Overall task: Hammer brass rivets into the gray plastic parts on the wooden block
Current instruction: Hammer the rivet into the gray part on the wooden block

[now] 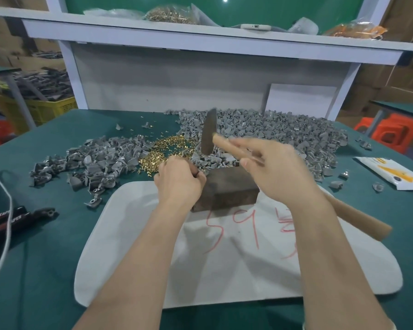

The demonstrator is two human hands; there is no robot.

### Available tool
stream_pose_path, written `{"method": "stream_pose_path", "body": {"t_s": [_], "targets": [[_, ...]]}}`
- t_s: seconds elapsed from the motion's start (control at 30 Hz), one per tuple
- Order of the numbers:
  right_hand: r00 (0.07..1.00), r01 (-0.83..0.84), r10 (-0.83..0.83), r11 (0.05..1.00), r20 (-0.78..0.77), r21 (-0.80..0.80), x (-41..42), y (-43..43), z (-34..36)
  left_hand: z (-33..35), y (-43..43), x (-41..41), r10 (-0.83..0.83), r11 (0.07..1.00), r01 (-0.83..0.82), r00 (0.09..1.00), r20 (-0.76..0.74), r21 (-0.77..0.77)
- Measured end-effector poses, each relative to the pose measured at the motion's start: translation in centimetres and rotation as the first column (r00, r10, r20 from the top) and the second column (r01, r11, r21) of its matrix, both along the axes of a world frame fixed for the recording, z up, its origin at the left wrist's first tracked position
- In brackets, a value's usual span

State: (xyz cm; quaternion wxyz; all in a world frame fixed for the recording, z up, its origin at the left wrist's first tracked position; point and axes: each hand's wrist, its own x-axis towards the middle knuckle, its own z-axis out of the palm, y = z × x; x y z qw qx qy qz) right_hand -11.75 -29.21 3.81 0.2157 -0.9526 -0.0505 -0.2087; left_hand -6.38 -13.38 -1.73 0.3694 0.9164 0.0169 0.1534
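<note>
Two arms show in the lower half of the frame. The left forearm (138, 258) is bare from the bottom edge up to the wrist. The right forearm (324, 246) is bare too. At the bottom right edge, by the right arm, there is a thin pale strip (304, 326). It may be the edge of a sleeve, but it is too small to tell. The left hand (179, 181) is bare, and its knuckles look like small bumps. The right hand (279, 172) is bare and looks blurry. One short nail shows on its thumb (244, 163).
</note>
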Motion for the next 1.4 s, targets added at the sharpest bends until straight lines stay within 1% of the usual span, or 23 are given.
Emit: {"method": "stream_pose_path", "body": {"t_s": [0.07,0.1,0.2,0.23,0.27,0.33,0.4,0.43,0.47,0.53,0.57,0.6,0.67,0.73,0.77,0.8,0.9,0.93,1.03,1.2,1.27,1.37,1.4], "targets": [[0.996,-0.005,-0.003,0.996,0.084,0.094,0.0,-0.3,0.1,0.1,-0.1,0.0,0.014,1.000,-0.014,1.000,0.007,-0.016],[0.998,-0.025,0.020,0.996,0.054,0.085,0.0,-0.3,0.1,0.0,0.0,0.0,0.012,1.000,-0.012,1.000,0.004,-0.010],[0.983,-0.082,0.073,0.996,-0.171,-0.046,0.0,0.3,-0.4,-0.1,0.1,-0.1,-0.013,1.000,0.013,1.000,-0.014,0.019],[0.982,-0.072,0.060,0.995,-0.181,-0.062,0.1,0.3,-0.5,0.0,0.2,-0.1,-0.020,1.000,0.020,1.000,-0.014,0.017],[0.987,-0.055,0.044,0.996,-0.155,-0.066,0.2,0.4,-0.5,0.0,0.2,-0.1,-0.025,1.000,0.025,1.000,-0.012,0.011],[1.000,-0.003,0.002,0.999,-0.030,-0.042,0.1,0.1,-0.3,0.2,0.1,-0.2,-0.023,1.000,0.023,1.000,-0.001,-0.008],[0.996,0.020,-0.024,0.999,0.087,0.051,0.0,-0.3,0.0,0.3,0.0,-0.3,-0.009,0.999,0.010,1.000,0.012,-0.031],[0.997,0.008,-0.014,0.997,0.081,0.074,0.0,-0.4,0.0,0.3,0.0,-0.3,-0.007,0.999,0.007,1.000,0.011,-0.037],[1.000,-0.015,0.014,0.998,0.022,0.061,0.0,-0.4,0.0,0.2,0.0,-0.3,-0.012,0.999,0.012,1.000,0.007,-0.033],[0.986,-0.058,0.055,0.998,-0.157,-0.013,0.2,-0.1,-0.3,0.2,0.1,-0.4,-0.026,1.000,0.026,1.000,-0.007,-0.011],[0.979,-0.055,0.047,0.998,-0.198,-0.034,0.3,0.0,-0.5,0.2,0.1,-0.4,-0.031,0.999,0.031,0.999,-0.011,-0.007],[0.980,-0.038,0.029,0.998,-0.196,-0.042,0.3,0.1,-0.6,0.3,0.2,-0.4,-0.037,0.999,0.037,0.999,-0.010,-0.007],[0.993,0.002,-0.007,0.999,-0.115,-0.044,0.2,0.2,-0.4,0.4,0.2,-0.5,-0.042,0.999,0.042,0.999,-0.005,-0.010],[0.999,0.030,-0.031,0.999,0.025,0.022,0.0,-0.1,0.0,0.5,0.1,-0.5,-0.029,0.999,0.029,1.000,0.006,-0.019],[0.997,0.024,-0.029,0.997,0.066,0.075,0.0,-0.3,0.1,0.5,0.1,-0.6,-0.022,0.999,0.022,1.000,0.008,-0.030],[0.998,0.006,-0.012,0.996,0.060,0.089,-0.1,-0.5,0.2,0.5,0.1,-0.5,-0.021,0.999,0.021,1.000,0.007,-0.040],[0.985,-0.067,0.057,0.996,-0.162,-0.055,0.1,-0.2,-0.2,0.3,0.2,-0.5,-0.040,0.999,0.039,0.999,-0.005,-0.022],[0.981,-0.068,0.055,0.996,-0.187,-0.062,0.2,-0.1,-0.4,0.3,0.2,-0.5,-0.043,0.999,0.043,0.999,-0.007,-0.016],[0.992,-0.031,0.028,0.999,-0.126,-0.015,0.7,-0.3,-0.7,0.4,0.3,-0.4,-0.048,0.999,0.048,0.999,0.003,-0.013],[1.000,0.019,-0.019,0.977,-0.002,0.213,1.6,-0.9,-1.6,0.6,0.3,-0.4,-0.095,0.995,0.095,0.995,-0.024,0.005],[0.999,0.050,-0.045,0.960,-0.022,0.275,2.3,-1.1,-2.2,0.7,0.2,-0.6,-0.131,0.991,0.132,0.991,-0.033,0.002],[0.978,0.205,-0.189,0.950,-0.092,0.236,3.6,-2.0,-3.3,0.9,0.2,-0.6,-0.154,0.988,0.154,0.987,-0.047,0.017],[0.969,0.234,-0.203,0.935,-0.139,0.265,4.0,-2.1,-3.7,0.9,0.2,-0.6,-0.157,0.987,0.159,0.986,-0.051,0.021]]}}
